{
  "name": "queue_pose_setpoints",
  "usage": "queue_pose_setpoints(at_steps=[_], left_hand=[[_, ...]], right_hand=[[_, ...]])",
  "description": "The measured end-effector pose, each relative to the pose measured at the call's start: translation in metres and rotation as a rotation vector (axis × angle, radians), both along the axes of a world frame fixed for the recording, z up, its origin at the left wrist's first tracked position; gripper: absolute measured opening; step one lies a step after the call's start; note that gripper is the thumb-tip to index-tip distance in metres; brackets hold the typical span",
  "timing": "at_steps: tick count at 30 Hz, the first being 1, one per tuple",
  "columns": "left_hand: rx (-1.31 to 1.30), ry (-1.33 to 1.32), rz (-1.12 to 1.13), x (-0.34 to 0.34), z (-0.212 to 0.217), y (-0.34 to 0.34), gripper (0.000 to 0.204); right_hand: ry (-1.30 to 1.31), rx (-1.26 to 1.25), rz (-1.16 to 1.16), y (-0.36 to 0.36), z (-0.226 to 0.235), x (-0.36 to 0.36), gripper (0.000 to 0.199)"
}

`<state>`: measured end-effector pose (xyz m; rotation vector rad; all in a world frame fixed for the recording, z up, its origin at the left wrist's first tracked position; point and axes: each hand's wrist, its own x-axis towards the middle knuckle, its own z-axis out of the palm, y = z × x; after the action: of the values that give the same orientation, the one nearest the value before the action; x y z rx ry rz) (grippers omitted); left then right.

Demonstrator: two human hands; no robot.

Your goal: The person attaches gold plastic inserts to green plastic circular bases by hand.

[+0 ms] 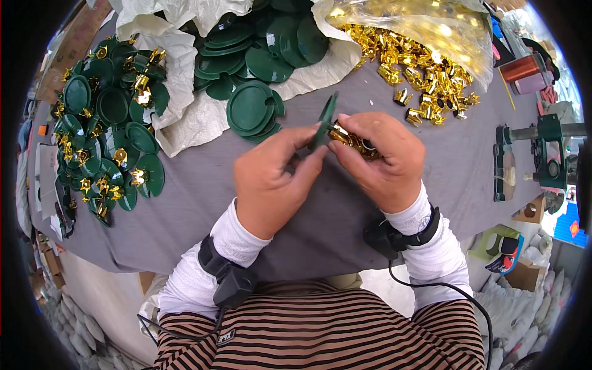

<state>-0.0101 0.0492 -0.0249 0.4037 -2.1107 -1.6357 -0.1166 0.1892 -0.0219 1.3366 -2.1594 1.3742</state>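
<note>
Over the middle of the table, my left hand (274, 172) pinches a dark green plastic disc (327, 116), seen nearly edge-on. My right hand (388, 161) is closed on shiny gold crown-shaped clips (353, 140), one of them up against the disc's face; my fingers partly hide them, so how many cannot be told. Just beyond my left hand lies a short stack of green discs (250, 110) with notched edges. On the left is a heap of green discs with gold clips attached (114, 132). Loose gold clips (431, 86) are spread at the far right.
More green discs (271, 46) spill from a white woven sack (197, 126) at the back. A clear plastic bag (425, 28) lies over part of the gold clips. At the right edge stands a dark green metal hand press (549, 151), near a spool of copper-coloured wire (521, 66).
</note>
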Motion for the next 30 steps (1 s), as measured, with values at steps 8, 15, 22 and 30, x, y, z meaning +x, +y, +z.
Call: queue_pose_setpoints(at_steps=[8,15,22,30], left_hand=[[-0.354,0.169,-0.136,-0.001,0.005,-0.013,0.025],[0.008,0.181,0.025,-0.013,-0.013,-0.013,0.022],[-0.382,0.28,0.566,0.01,0.068,-0.15,0.033],[-1.264,0.288,0.634,0.034,0.109,-0.175,0.033]], right_hand=[[-1.463,-0.224,0.202,0.008,0.013,-0.001,0.02],[-1.595,-0.304,0.309,-0.001,-0.002,-0.004,0.033],[-1.571,-0.368,0.422,0.007,-0.004,-0.011,0.029],[-1.504,-0.314,0.315,0.003,-0.009,-0.008,0.031]])
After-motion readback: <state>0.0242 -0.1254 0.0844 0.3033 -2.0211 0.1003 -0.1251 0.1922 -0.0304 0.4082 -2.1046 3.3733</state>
